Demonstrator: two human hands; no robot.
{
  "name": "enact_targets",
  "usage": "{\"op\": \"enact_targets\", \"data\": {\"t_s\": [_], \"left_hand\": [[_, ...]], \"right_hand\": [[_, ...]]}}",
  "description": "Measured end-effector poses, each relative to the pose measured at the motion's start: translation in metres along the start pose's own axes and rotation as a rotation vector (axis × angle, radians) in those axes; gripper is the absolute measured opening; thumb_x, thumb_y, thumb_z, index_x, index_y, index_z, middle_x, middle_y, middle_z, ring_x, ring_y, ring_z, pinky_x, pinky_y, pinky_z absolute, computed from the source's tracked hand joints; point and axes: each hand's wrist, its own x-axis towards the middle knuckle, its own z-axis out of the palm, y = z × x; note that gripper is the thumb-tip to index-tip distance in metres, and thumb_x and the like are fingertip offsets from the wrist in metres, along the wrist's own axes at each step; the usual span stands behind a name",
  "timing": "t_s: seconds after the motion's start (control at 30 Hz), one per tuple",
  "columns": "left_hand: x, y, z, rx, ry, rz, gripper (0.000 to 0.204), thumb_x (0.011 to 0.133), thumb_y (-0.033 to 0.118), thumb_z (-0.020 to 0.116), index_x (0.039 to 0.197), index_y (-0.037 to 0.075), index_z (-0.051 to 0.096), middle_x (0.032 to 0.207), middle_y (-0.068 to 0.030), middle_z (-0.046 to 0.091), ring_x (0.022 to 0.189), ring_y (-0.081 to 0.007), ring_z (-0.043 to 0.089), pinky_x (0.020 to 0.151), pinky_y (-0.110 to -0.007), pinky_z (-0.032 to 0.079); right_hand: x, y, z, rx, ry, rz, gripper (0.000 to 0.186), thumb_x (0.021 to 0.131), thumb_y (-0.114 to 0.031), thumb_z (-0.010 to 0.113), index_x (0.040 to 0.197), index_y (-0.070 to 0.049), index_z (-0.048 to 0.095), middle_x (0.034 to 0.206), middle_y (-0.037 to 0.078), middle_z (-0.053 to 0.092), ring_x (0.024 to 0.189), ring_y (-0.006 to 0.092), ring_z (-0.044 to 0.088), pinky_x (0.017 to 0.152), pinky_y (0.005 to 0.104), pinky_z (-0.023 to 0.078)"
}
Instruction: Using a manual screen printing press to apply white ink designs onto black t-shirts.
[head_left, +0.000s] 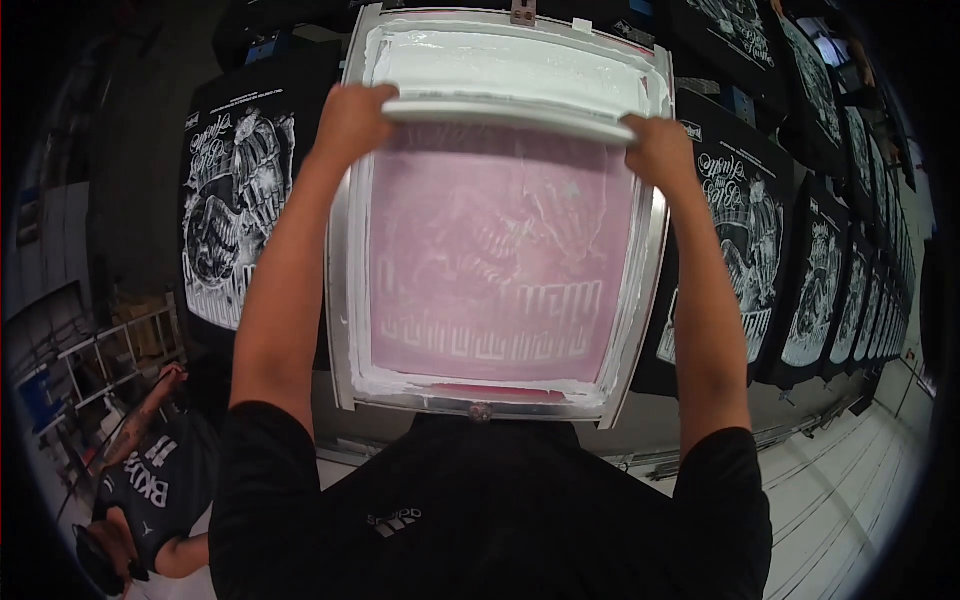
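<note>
Both my hands grip one long white squeegee (pixel 510 119), which lies crosswise over the upper part of a screen-printing screen (pixel 346 330). My left hand (pixel 357 122) is closed round its left end. At the right end, the fingers of my right hand (pixel 660 150) are closed too. Beyond the squeegee, thick white ink (pixel 515 68) spreads over the far part of the screen. The pink mesh (pixel 480 220) on the near side shows a pale stencil design. White ink smears line the inner borders of the metal frame.
Black printed shirts (pixel 238 200) lie to the left, and more black shirts (pixel 740 215) run in rows along the right. A metal clamp (pixel 522 12) sits at the screen's far edge. Another person (pixel 165 480) is at the lower left, near a metal rack (pixel 125 345).
</note>
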Motion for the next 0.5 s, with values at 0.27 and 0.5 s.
{"op": "enact_targets", "data": {"t_s": [0.27,0.5], "left_hand": [[0.074,-0.025,-0.018,-0.116,0.101,0.053,0.036,0.059,0.032,0.083,0.081,0.006,0.072,0.084,-0.0196,0.069,0.083,-0.0394,0.067,0.074,-0.046,0.052],[-0.257,0.078,-0.088,-0.253,-0.203,0.09,0.035,0.059,0.006,0.079,0.093,0.007,0.07,0.087,-0.0095,0.069,0.084,-0.0306,0.061,0.088,-0.044,0.041]], "right_hand": [[0.066,0.038,-0.03,0.127,0.067,-0.047,0.038,0.072,-0.014,0.063,0.109,-0.007,0.069,0.1,0.022,0.069,0.095,0.0376,0.066,0.083,0.0427,0.053],[-0.267,-0.083,-0.058,0.26,-0.217,-0.015,0.04,0.064,0.0,0.063,0.102,-0.011,0.072,0.083,0.016,0.066,0.085,0.0356,0.062,0.085,0.0448,0.049]]}}
